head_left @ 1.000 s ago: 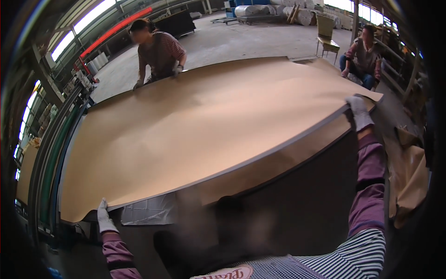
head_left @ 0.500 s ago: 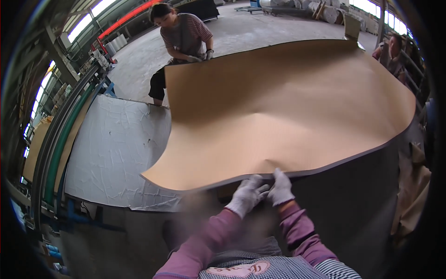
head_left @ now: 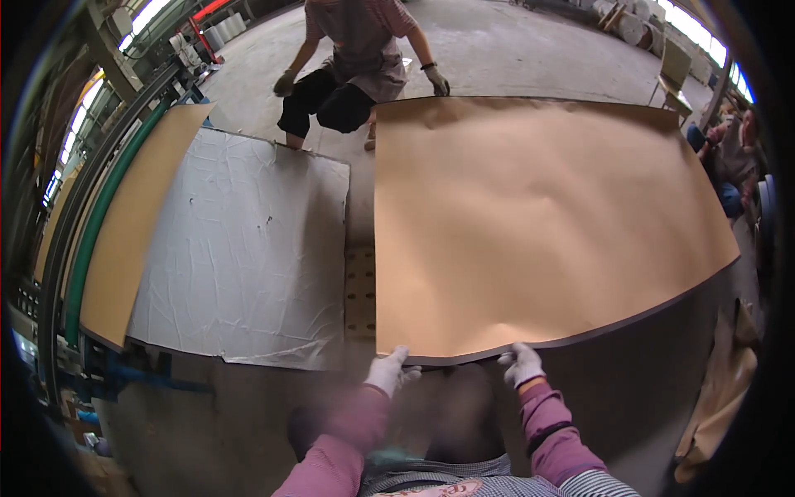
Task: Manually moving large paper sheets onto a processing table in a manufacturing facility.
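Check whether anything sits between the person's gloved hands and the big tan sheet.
Nothing visible does. The left hand and right hand, both in white gloves, already grip the near edge of the large tan flexible sheet. A co-worker's gloved hand is at its far edge.

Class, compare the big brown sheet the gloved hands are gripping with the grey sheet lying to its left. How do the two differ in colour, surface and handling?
The brown sheet is tan and mostly smooth; the grey sheet is pale grey and heavily wrinkled. The brown sheet is gripped at its near edge by the left hand and the right hand; no hand touches the grey sheet. The brown sheet looks larger. Both are thin, roughly rectangular and lie flat.
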Demonstrator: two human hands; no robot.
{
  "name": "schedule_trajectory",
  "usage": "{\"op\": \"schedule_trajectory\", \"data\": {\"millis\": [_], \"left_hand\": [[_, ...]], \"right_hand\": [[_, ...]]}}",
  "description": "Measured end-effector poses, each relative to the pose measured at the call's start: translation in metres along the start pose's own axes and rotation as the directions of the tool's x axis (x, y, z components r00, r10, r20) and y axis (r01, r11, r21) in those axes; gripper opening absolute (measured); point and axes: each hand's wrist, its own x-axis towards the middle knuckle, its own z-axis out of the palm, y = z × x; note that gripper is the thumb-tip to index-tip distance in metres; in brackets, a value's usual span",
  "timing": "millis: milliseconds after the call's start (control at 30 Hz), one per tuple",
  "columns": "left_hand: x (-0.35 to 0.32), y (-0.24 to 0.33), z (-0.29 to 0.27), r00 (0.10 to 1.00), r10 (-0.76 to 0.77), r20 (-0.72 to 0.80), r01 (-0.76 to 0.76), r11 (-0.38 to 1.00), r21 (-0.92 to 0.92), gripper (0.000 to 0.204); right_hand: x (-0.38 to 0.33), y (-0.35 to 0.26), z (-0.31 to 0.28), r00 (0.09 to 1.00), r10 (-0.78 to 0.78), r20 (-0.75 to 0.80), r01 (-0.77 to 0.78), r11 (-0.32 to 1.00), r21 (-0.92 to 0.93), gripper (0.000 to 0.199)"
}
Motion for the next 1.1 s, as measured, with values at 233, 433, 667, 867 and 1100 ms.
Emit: {"op": "schedule_trajectory", "data": {"millis": [233, 433, 667, 867, 1100], "left_hand": [[0.014, -0.006, -0.009, 0.993, -0.089, -0.082, 0.098, 0.989, 0.112, 0.031], [0.020, 0.068, -0.168, 0.981, 0.149, 0.125, -0.099, 0.936, -0.339, 0.012], [0.009, 0.115, -0.291, 0.470, 0.366, -0.803, -0.452, 0.882, 0.137, 0.100], [-0.019, 0.113, -0.440, 0.346, 0.255, -0.903, -0.731, 0.677, -0.089, 0.109], [-0.001, 0.154, -0.446, 0.555, 0.198, -0.808, -0.693, 0.647, -0.318, 0.095]], "right_hand": [[0.044, -0.044, -0.024, 0.964, -0.141, -0.225, 0.107, 0.982, -0.157, 0.009], [0.081, 0.001, -0.022, 0.989, -0.024, -0.144, -0.019, 0.958, -0.287, 0.013], [0.121, -0.072, -0.143, 0.980, -0.170, -0.100, 0.093, 0.847, -0.524, 0.055], [-0.087, -0.060, -0.062, 0.942, -0.327, 0.080, 0.279, 0.625, -0.729, 0.027], [-0.243, -0.010, 0.056, 0.964, -0.253, 0.079, 0.226, 0.631, -0.742, 0.030]]}}
